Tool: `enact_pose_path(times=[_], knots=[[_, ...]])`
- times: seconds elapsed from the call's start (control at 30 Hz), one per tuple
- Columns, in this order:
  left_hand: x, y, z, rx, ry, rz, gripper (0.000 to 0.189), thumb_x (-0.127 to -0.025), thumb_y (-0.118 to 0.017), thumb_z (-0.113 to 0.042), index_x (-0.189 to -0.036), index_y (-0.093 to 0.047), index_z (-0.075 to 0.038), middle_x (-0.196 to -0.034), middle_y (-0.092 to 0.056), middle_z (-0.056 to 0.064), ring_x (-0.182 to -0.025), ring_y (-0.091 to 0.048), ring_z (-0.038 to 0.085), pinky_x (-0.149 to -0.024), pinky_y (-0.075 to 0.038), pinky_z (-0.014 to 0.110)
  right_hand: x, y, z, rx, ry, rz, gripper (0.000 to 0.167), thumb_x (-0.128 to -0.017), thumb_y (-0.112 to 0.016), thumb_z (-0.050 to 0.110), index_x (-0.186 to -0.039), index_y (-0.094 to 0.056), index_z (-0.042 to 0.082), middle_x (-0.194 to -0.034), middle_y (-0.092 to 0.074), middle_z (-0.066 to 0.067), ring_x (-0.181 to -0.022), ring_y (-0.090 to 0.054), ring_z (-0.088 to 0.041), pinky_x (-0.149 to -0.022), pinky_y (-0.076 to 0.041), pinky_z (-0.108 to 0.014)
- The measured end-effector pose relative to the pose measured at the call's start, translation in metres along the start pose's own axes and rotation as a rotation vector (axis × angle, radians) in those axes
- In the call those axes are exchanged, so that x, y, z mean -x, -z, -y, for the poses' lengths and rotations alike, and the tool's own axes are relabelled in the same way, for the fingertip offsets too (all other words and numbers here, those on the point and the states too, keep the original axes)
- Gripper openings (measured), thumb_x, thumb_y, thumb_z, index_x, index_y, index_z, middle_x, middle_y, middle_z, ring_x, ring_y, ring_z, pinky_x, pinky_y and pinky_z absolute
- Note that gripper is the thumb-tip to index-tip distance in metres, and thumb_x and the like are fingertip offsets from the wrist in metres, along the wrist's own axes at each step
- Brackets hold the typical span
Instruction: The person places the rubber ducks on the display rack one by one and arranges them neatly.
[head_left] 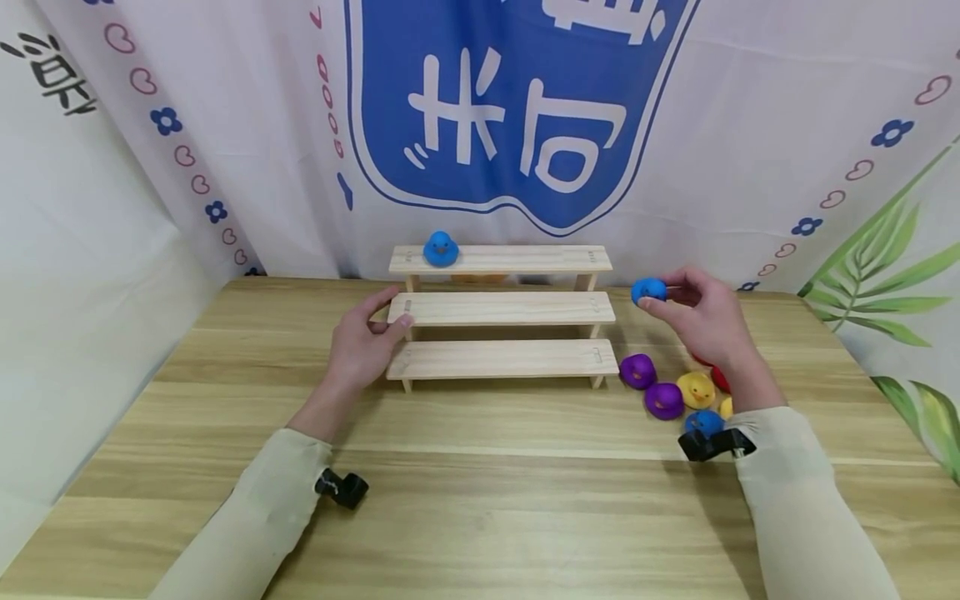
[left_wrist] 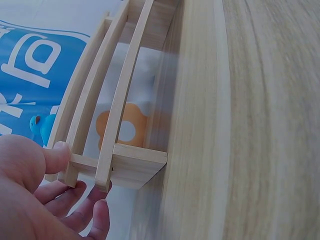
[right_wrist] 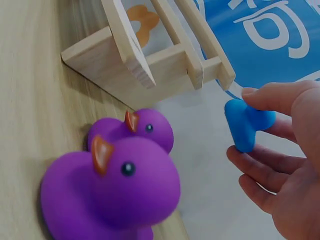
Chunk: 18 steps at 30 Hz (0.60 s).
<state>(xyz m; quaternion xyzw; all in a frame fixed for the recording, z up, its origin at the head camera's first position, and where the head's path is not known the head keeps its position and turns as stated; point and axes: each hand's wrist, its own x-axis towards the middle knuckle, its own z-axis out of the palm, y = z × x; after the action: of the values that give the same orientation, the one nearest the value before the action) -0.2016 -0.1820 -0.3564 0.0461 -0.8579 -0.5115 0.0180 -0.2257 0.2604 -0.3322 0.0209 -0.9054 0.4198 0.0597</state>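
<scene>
My right hand [head_left: 708, 317] pinches a blue rubber duck [head_left: 647, 290] between thumb and fingers, raised just right of a three-step wooden display rack [head_left: 502, 358]. In the right wrist view that blue duck [right_wrist: 245, 125] hangs clear of the rack's end. At the rack's left end, my left hand [head_left: 363, 342] holds the middle step, thumb on top. The left wrist view shows its fingers [left_wrist: 62, 197] curled under the step boards. Another blue duck [head_left: 441, 249] sits upright on the top step, toward the left.
Beside the rack's right end lie two purple ducks [head_left: 638, 372], a yellow duck [head_left: 696, 390] and a blue duck [head_left: 703, 423]. Red ducks [head_left: 720, 379] are partly hidden by my right wrist. A printed curtain [head_left: 285, 167] hangs behind the wooden table [head_left: 480, 500].
</scene>
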Motion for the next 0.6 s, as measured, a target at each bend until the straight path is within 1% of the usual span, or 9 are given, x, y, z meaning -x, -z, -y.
enact_pose_path(times=[0.2, 0.23, 0.33, 0.43, 0.47, 0.5, 0.6], knots=[[0.001, 0.0, 0.0, -0.009, -0.006, -0.005, 0.058, -0.108, -0.064, -0.03, -0.163, -0.045, -0.026, -0.169, -0.045, 0.002, -0.107, -0.06, 0.022, -0.073, -0.052, 0.021, 0.002, -0.003, 0.008, -0.037, 0.022, -0.048, 0.059, -0.099, -0.072, 0.049, -0.139, -0.06, 0.007, -0.142, -0.06, -0.016, -0.14, -0.055, -0.04, -0.114, -0.05, -0.059], [0.001, 0.0, 0.0, -0.009, -0.006, -0.005, 0.058, -0.108, -0.064, -0.03, -0.163, -0.045, -0.026, -0.169, -0.045, 0.003, -0.108, -0.06, 0.022, -0.073, -0.052, 0.021, 0.002, -0.004, 0.009, -0.041, 0.029, -0.057, 0.059, -0.099, -0.072, 0.05, -0.139, -0.061, 0.007, -0.142, -0.061, -0.015, -0.139, -0.056, -0.037, -0.114, -0.051, -0.055], [0.001, 0.0, 0.0, -0.004, -0.006, 0.0, 0.058, -0.108, -0.064, -0.03, -0.163, -0.045, -0.025, -0.169, -0.044, 0.003, -0.11, -0.061, 0.023, -0.073, -0.052, 0.021, 0.003, -0.007, 0.012, -0.07, 0.056, -0.089, 0.057, -0.099, -0.073, 0.048, -0.137, -0.063, 0.008, -0.138, -0.064, -0.01, -0.13, -0.062, -0.023, -0.109, -0.054, -0.032], [0.001, 0.0, 0.0, -0.002, -0.002, 0.003, 0.059, -0.108, -0.064, -0.03, -0.163, -0.045, -0.025, -0.169, -0.044, 0.003, -0.111, -0.062, 0.024, -0.073, -0.052, 0.021, 0.002, -0.012, 0.013, -0.105, 0.108, -0.125, 0.051, -0.1, -0.075, 0.042, -0.136, -0.066, 0.007, -0.13, -0.067, -0.002, -0.116, -0.064, -0.006, -0.099, -0.05, -0.013], [0.001, 0.0, 0.0, -0.001, -0.001, 0.004, 0.059, -0.108, -0.064, -0.03, -0.163, -0.045, -0.025, -0.169, -0.044, 0.003, -0.11, -0.061, 0.023, -0.073, -0.052, 0.021, 0.002, -0.014, 0.014, -0.12, 0.128, -0.135, 0.049, -0.1, -0.075, 0.039, -0.136, -0.067, 0.007, -0.127, -0.067, 0.0, -0.112, -0.063, -0.002, -0.098, -0.049, -0.01], [0.0, 0.0, 0.0, 0.0, -0.001, 0.003, 0.059, -0.108, -0.064, -0.031, -0.163, -0.045, -0.025, -0.169, -0.044, 0.003, -0.11, -0.061, 0.023, -0.073, -0.052, 0.021, 0.002, -0.016, 0.015, -0.137, 0.151, -0.143, 0.047, -0.1, -0.076, 0.036, -0.136, -0.067, 0.006, -0.125, -0.067, 0.002, -0.109, -0.063, 0.0, -0.098, -0.05, -0.01], [0.0, 0.0, 0.0, 0.003, 0.003, 0.001, 0.059, -0.108, -0.064, -0.032, -0.163, -0.044, -0.026, -0.169, -0.044, 0.001, -0.109, -0.061, 0.022, -0.072, -0.052, 0.022, 0.002, -0.022, 0.019, -0.18, 0.211, -0.155, 0.044, -0.1, -0.076, 0.028, -0.137, -0.068, 0.004, -0.122, -0.067, 0.005, -0.106, -0.064, 0.003, -0.099, -0.05, -0.011]])
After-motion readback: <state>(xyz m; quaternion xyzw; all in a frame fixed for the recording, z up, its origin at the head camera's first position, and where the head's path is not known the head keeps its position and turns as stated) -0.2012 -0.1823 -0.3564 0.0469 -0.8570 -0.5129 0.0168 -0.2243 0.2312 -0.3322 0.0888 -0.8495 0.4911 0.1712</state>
